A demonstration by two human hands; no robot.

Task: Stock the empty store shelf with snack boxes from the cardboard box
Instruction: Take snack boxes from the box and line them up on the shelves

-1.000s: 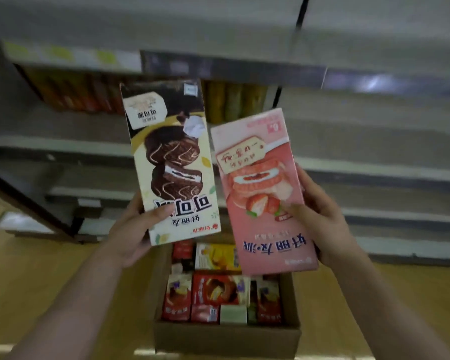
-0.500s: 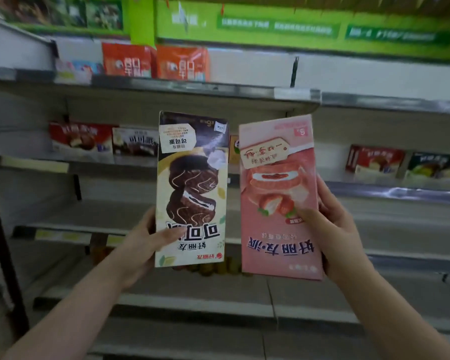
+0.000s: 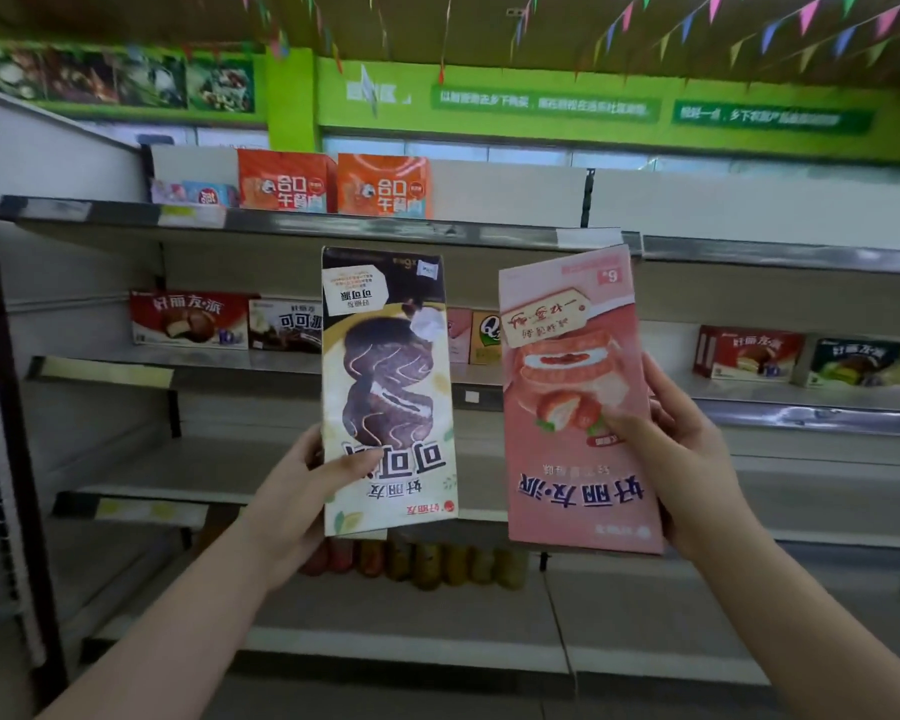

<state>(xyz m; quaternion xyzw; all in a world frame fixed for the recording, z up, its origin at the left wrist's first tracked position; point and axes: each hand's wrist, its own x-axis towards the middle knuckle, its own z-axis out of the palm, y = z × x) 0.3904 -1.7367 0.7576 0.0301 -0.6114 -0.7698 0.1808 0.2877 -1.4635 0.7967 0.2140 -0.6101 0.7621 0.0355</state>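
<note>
L hand [image 3: 292,491] – choc box [image 3: 385,387], R hand [image 3: 697,454] – pink box [image 3: 578,402]

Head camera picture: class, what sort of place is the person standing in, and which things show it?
Most likely a grocery shop or supermarket aisle. Long metal shelves with price strips hold snack boxes facing outward, green signs run along the wall above, and coloured bunting hangs from the ceiling.

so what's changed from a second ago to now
The view rose from the cardboard box on the floor to the shelves; that box is out of sight now. Both snack boxes came up with it. Unchanged: the left hand holds the chocolate box, the right hand the pink box, both upside down.
</note>
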